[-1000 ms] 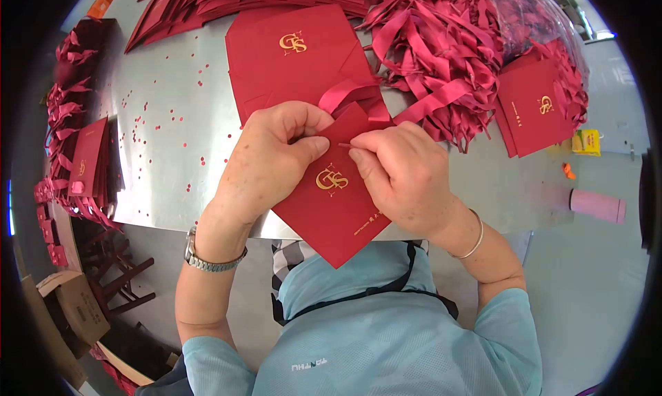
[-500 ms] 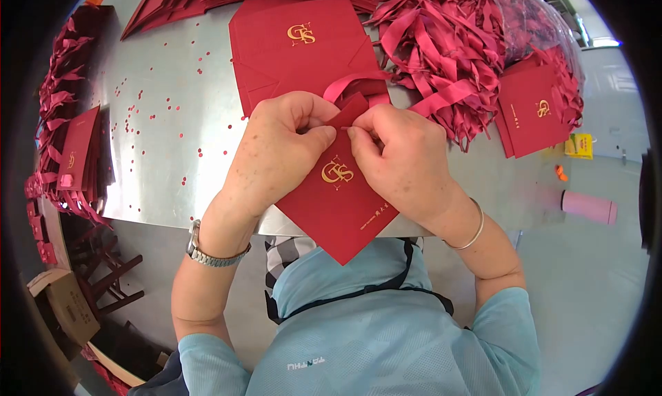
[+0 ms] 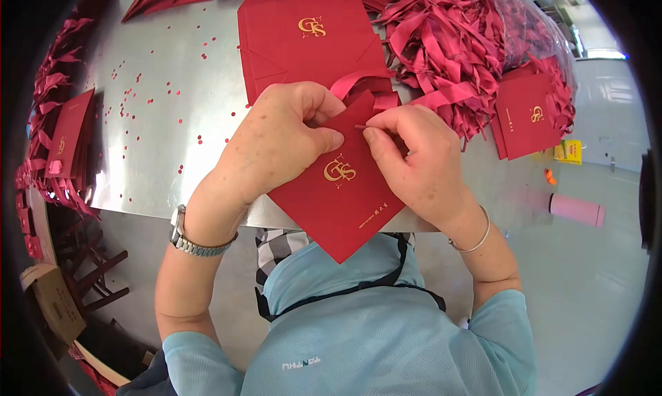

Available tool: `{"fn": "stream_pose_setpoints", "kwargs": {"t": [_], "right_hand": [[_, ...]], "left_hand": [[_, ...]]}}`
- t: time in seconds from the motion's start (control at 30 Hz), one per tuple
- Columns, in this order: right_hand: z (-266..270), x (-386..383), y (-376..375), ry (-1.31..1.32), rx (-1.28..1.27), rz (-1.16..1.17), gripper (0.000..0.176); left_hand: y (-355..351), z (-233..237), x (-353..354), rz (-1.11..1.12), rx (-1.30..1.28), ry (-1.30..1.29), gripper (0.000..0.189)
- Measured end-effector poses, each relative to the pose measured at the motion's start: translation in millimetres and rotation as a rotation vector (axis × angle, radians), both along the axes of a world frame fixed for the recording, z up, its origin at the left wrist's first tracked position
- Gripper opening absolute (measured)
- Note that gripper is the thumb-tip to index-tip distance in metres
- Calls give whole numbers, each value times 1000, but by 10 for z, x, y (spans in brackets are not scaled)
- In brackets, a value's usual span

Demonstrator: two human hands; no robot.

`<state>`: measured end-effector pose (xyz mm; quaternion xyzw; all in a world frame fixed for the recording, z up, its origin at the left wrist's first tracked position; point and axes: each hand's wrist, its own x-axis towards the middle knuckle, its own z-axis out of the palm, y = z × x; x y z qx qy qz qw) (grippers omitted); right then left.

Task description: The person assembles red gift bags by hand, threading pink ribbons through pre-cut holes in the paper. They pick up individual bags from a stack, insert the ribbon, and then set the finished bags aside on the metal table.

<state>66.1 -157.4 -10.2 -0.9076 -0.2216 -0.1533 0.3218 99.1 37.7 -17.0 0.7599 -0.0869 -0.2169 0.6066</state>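
A red paper gift bag (image 3: 341,213) with a gold logo lies flat and turned cornerwise, its lower corner jutting past the table edge. My left hand (image 3: 276,141) grips its upper left side, thumb on the front and fingers curled behind. Near the bag's top, my right hand (image 3: 420,161) pinches a thin pinkish end, apparently ribbon, between thumb and forefinger at the front face. A red ribbon loop (image 3: 358,79) shows behind the top of the bag. Beyond it lies a larger flat red bag (image 3: 310,55) with the same logo.
A heap of red ribbons (image 3: 441,58) is at the back right, beside more red bags (image 3: 527,117). Ribboned bags (image 3: 69,137) line the left edge. Small red paper dots dot the metal table (image 3: 152,168). A pink bottle (image 3: 578,210) lies to the right.
My right hand has moved slightly right and away from my left, drawing the thin end out from the bag's front. The view has shifted a little.
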Motion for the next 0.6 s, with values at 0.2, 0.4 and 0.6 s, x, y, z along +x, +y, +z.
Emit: {"fn": "stream_pose_setpoints", "kwargs": {"t": [0.2,0.4,0.6], "right_hand": [[5,-7,28,-62,-57,45,12],[-16,30,10,-128,-44,72,14],[-31,75,2,-198,-99,142,13]], "left_hand": [[11,9,-29,-79,87,-36,24],[-1,49,-25,-46,22,21,24],[1,47,-9,-29,41,20,25]]}}
